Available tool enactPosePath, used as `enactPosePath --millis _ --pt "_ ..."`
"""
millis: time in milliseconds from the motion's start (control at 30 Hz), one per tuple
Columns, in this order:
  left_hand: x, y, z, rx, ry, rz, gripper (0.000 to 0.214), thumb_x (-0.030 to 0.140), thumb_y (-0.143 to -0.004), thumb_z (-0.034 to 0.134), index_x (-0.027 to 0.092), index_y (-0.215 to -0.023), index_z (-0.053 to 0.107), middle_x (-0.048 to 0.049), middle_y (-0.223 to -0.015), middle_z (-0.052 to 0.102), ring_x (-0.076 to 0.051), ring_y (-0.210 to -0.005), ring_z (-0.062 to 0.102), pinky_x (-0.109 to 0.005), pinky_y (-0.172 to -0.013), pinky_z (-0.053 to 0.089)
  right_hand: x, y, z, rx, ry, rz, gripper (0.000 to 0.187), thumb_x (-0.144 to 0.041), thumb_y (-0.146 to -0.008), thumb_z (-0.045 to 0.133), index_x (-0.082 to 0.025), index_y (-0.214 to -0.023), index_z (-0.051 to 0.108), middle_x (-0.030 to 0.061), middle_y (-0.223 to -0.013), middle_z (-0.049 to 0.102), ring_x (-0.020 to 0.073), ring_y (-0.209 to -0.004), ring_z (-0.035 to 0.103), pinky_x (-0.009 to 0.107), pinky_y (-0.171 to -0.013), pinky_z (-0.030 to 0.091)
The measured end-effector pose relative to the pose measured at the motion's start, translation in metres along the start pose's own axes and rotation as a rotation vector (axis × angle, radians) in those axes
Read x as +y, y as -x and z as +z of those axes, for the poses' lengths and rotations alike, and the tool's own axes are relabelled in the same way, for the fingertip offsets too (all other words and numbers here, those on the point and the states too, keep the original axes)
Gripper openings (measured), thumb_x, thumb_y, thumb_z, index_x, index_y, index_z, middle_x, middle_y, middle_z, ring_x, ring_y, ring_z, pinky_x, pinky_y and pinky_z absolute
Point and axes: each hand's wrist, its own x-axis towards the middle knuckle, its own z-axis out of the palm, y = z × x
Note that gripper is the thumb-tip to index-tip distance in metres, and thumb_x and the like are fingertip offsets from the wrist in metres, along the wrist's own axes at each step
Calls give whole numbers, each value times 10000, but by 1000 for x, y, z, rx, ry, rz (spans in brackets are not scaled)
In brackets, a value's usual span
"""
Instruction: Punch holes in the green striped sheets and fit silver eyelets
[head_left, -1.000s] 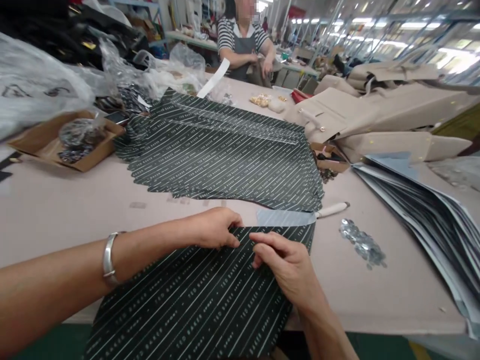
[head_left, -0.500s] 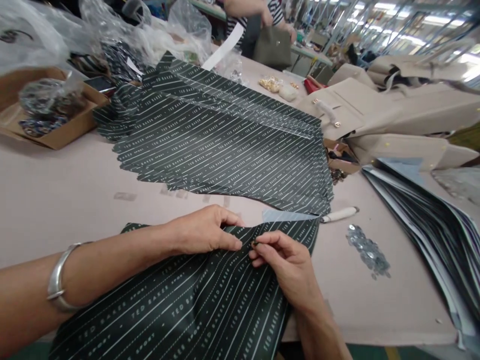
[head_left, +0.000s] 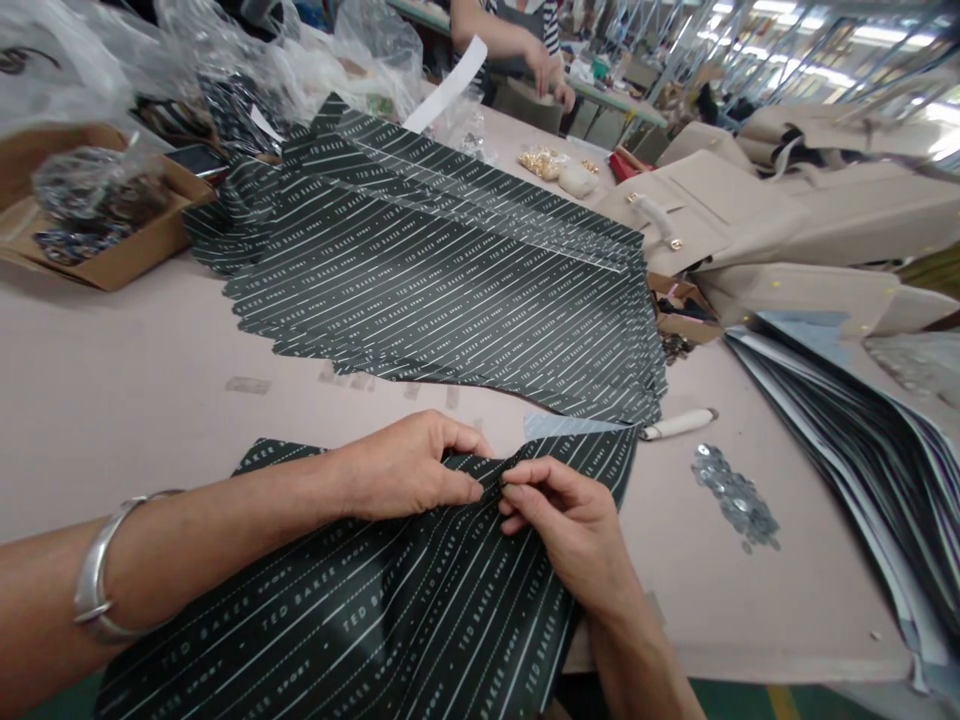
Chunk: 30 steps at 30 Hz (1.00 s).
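A dark striped fabric piece [head_left: 330, 610] printed with "TED BAKER SPORT" lies at the near edge of the table [head_left: 112, 345], its upper edge gathered into folds between the person's hands. The left hand [head_left: 420, 465] pinches that edge, thumb in front and fingers behind. The right hand [head_left: 566, 515], just beside it, has thumb and forefinger closed together on the same edge; whether a small item sits between them, I cannot tell. Beyond the hands lies a stack of matching pieces [head_left: 450, 275], with a pale blue sheet [head_left: 566, 426] at its near right corner. A white-handled tool [head_left: 681, 424] and scattered metal discs [head_left: 739, 497] lie to the right, before a fanned pile of dark sheets [head_left: 847, 450]. Beige bags [head_left: 795, 225] are heaped behind; an open cardboard box [head_left: 146, 250] stands at left.
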Motion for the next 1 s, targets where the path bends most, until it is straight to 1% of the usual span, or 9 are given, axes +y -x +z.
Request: enactPosePath --millis 133,233,333,433,500,567,733,900,1000 --pt "1 4 7 102 -263 112 177 243 -820 611 246 -961 718 52 -882 689 -153 -857 608 -255 -758 404 -2 4 0 -7 181 -153 77 -230 -882 673 -208 -854 741 -24 -696 705 94 -568 671 177 -549 546" --pt "2 8 17 224 -540 178 74 235 -880 654 250 -947 682 64 -861 673 -149 -839 611 -266 -744 389 -2 8 -4 21 382 -325 56 -183 -894 662 -215 -898 708 -22 -725 692 108 -637 670 196 -600 540" --pt "1 13 27 290 -788 295 39 248 -941 654 226 -967 636 49 -878 656 -155 -835 623 -280 -720 387 -3 11 -10 43 543 -483 216 -134 -902 635 -211 -1103 649 64 -1102 697 109 -720 673 246 -715 575" --pt "-2 17 35 309 -995 444 26 227 -971 612 217 -951 599 41 -851 621 -157 -749 611 -294 -628 366 -7 12 -18 -84 705 -579 400 -98 -927 581 -208 -1310 545 146 -1421 546 146 -908 691 318 -888 576" --pt "-5 20 38 343 -1118 545 43 223 -988 574 221 -946 583 43 -792 580 -159 -643 563 -311 -550 317 -10 13 -21 -185 784 -632 325 -104 -949 563 -200 -1259 569 126 -1287 622 188 -1030 667 340 -921 561" --pt "-6 23 40 398 -1201 636 109 215 -1013 508 221 -925 572 41 -727 523 -162 -565 494 -325 -507 271 -11 16 -22 -212 820 -684 180 -113 -965 554 -191 -1117 611 86 -1044 666 197 -994 659 325 -853 563" --pt "-1 32 46 549 -1291 766 273 156 -1029 405 216 -786 514 23 -662 415 -183 -556 384 -350 -532 249 -4 31 -13 -36 853 -782 122 -87 -970 535 -187 -1005 595 49 -859 649 176 -815 629 305 -748 539" --pt "5 40 51 538 -1298 832 274 116 -1022 406 189 -796 544 19 -683 421 -177 -602 372 -362 -594 268 -2 47 -3 130 898 -901 157 -43 -927 535 -186 -978 573 41 -767 630 174 -691 574 295 -634 482" --pt "7 42 51 540 -1313 885 290 77 -1016 378 166 -833 585 27 -675 432 -161 -609 372 -366 -766 385 -5 49 -2 181 931 -920 163 -43 -928 531 -186 -987 582 42 -759 634 174 -682 579 288 -627 478"
